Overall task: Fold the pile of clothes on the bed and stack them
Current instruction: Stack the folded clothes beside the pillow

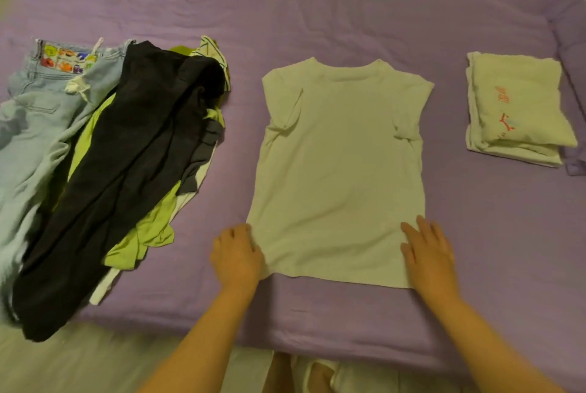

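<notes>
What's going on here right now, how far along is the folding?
A person is folding laundry on a purple bed. A white T-shirt lies spread flat, sleeves tucked in. The left hand curls round its lower left corner; the right hand presses flat on the lower right corner. One folded white garment sits to the right. A pile of unfolded clothes, jeans and dark trousers among them, waits on the left.

Wide bed (317,12) under wrinkled purple sheet, pale floor (79,367) along near edge
</notes>
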Action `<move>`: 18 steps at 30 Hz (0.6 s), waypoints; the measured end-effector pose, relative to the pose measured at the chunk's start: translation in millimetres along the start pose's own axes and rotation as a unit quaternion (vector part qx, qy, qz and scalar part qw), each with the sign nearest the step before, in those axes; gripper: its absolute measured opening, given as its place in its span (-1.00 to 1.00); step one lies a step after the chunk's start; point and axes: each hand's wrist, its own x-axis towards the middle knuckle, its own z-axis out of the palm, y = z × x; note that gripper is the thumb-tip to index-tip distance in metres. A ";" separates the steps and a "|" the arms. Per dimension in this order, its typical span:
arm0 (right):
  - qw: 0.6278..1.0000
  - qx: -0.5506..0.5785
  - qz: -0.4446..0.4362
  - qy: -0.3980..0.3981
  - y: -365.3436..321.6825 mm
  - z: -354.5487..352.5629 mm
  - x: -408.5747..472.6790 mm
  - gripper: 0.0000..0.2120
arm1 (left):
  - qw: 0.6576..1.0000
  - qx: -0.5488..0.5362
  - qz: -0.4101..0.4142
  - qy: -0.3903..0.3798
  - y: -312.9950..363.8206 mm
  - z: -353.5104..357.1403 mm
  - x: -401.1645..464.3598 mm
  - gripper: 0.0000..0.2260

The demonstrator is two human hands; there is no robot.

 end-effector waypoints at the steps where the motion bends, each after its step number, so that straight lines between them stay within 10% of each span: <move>1: 0.998 0.052 0.043 -0.020 6.8 -0.3 -0.2 -0.55 | 0.998 -0.016 0.056 0.014 11.0 5.9 -2.8 -0.73; 7: 0.962 0.225 0.151 -0.031 23.3 4.8 -6.8 -0.39 | 0.935 -0.032 0.326 -0.138 85.6 49.9 -28.7 -0.68; 18: 0.937 0.262 0.230 0.036 54.9 -3.7 -49.1 -0.82 | 0.954 0.137 0.238 -0.120 98.5 53.2 -26.4 -0.67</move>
